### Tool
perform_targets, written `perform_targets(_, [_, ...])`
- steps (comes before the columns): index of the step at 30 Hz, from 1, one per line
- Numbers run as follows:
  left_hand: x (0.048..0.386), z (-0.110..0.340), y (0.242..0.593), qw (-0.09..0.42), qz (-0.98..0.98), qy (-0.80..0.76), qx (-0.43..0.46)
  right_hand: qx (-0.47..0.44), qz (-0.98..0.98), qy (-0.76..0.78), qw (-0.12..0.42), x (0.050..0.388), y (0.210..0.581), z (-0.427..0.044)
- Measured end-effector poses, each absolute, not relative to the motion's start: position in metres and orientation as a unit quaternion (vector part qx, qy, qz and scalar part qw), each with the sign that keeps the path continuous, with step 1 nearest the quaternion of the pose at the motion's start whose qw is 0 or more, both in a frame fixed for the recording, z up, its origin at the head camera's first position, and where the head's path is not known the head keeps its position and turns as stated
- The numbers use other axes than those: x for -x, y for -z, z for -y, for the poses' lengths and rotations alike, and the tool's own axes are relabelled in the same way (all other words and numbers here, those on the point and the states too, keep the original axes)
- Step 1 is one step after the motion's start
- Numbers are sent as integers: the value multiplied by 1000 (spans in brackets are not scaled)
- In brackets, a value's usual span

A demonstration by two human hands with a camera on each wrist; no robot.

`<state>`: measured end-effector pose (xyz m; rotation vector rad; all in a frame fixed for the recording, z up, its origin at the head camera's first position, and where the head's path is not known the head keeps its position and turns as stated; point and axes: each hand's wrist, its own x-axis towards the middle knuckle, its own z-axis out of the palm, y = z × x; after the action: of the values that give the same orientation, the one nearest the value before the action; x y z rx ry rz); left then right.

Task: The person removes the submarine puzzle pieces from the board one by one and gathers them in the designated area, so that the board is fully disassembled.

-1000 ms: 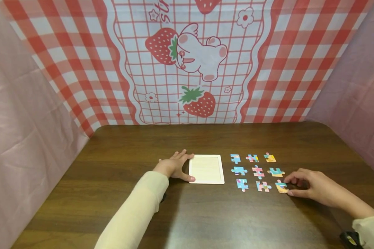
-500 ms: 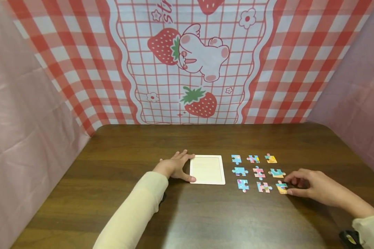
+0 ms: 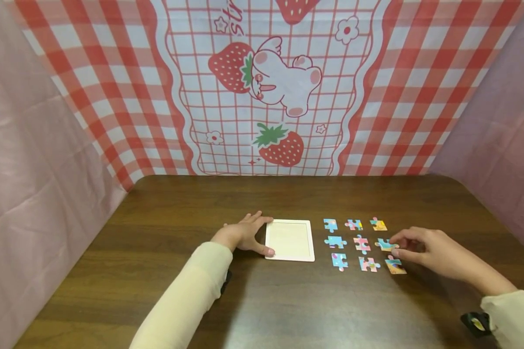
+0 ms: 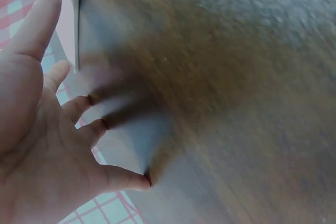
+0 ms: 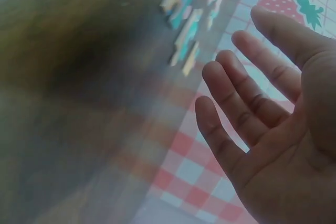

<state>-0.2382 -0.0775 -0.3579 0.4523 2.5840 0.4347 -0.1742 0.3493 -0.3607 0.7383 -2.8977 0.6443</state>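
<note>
My left hand (image 3: 246,234) lies at the left side of a square, pale puzzle tray (image 3: 312,242), its fingers spread and its thumb and index fingertip touching the rim. In the left wrist view the palm and fingers (image 4: 126,178) show beside the tray's edge (image 4: 71,22). Over the right end of the turquoise jigsaw piece (image 3: 384,244) my right hand (image 3: 436,252) hovers, thumb and index finger apart. The right wrist view shows its relaxed fingers with nothing between them. Below it lies a corner jigsaw piece (image 3: 394,266) with a yellow-brown edge.
Several more jigsaw pieces (image 3: 361,244) lie in rows between the tray and my right hand. All rest on a brown wooden table (image 3: 288,305). A checked strawberry cloth (image 3: 262,97) hangs behind it, with pink curtains at both sides.
My right hand has moved away from the near-right corner piece, up to the turquoise piece above it. That corner piece sits turned a little. The left hand stays at the tray.
</note>
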Motion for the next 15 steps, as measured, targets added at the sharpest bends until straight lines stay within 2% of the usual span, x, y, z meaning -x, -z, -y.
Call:
perform_targets(4, [243,79,357,233,-936,-196,-174,-230,951,-201,45,183,354,-338])
perform_targets(7, [244,82,353,209,-939,-220,-163,-211,957,-190,60,190,349,-326])
perform_targets(15, [246,77,346,67,-973,-196,-98,-147,963,-205,98,207,347,-288])
